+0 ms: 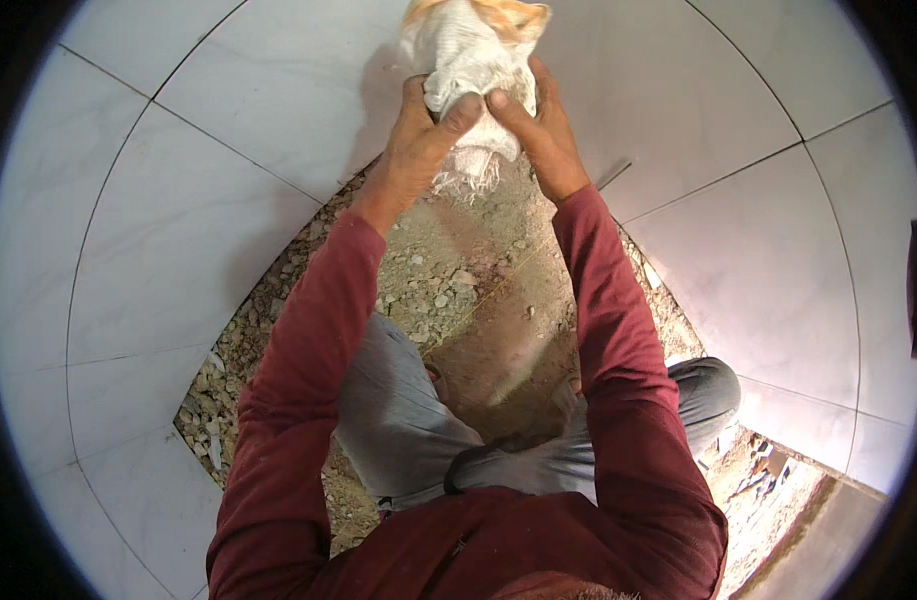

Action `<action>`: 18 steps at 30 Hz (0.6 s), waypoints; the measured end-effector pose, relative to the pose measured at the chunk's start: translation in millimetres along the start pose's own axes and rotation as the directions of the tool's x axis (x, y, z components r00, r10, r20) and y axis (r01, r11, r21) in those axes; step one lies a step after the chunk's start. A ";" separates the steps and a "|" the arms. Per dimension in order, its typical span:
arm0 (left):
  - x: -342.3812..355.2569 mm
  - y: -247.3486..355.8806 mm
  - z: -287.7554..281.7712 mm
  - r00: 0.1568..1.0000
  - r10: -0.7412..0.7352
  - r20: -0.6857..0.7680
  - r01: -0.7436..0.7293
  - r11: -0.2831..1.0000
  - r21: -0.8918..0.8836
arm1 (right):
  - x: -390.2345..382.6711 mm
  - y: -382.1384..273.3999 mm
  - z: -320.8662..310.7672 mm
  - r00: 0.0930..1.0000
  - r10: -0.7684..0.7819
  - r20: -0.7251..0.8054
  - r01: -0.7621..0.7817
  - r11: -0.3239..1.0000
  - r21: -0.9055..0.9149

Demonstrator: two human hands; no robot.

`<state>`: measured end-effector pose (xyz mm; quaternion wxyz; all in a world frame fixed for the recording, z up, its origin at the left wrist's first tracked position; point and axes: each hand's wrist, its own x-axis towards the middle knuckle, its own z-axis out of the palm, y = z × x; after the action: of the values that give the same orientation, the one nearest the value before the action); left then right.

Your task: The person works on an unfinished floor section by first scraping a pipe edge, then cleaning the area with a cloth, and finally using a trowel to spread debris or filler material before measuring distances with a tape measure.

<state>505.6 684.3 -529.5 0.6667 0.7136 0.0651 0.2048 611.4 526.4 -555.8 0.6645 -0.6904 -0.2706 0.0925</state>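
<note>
A white woven sack [466, 48], bunched up, with orange patches at its far end and a frayed near edge, is gripped between both hands at the top of the view. My left hand [419, 135] wraps its left side, thumb pressed on top. On the opposite side, my right hand [551, 135] holds it the same way, the two thumbs nearly meeting. Fingers under the sack are hidden, as is anything inside it. Below the frayed edge lies bare ground with rubble [439, 280].
Large pale floor tiles [209, 230] lie to the left, ahead and right [769, 270], their edges bordering the rubble. A thin dark sliver [614, 175] lies near the right tile corner. My bent legs [409, 410] rest on the unpaved ground. More debris [764, 475] is at lower right.
</note>
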 end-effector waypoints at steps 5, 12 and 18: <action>9.9 7.7 -22.4 0.982 0.010 -0.187 0.035 0.971 0.235 | 21.7 -28.7 -36.4 0.997 0.000 0.077 -0.004 0.999 0.048; 11.5 0.7 -22.0 0.975 -0.069 -0.212 0.211 0.589 0.780 | 36.0 -64.5 -95.4 0.963 -0.256 0.087 0.271 0.925 -0.268; 5.0 22.4 14.3 0.901 0.434 0.017 -0.346 0.693 0.632 | 22.4 -103.5 -71.0 0.963 -0.224 0.151 0.255 0.938 -0.236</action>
<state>511.6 670.6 -506.9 0.3294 0.8743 0.0199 0.3559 638.7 472.8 -443.3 0.5593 -0.7244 -0.4025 0.0176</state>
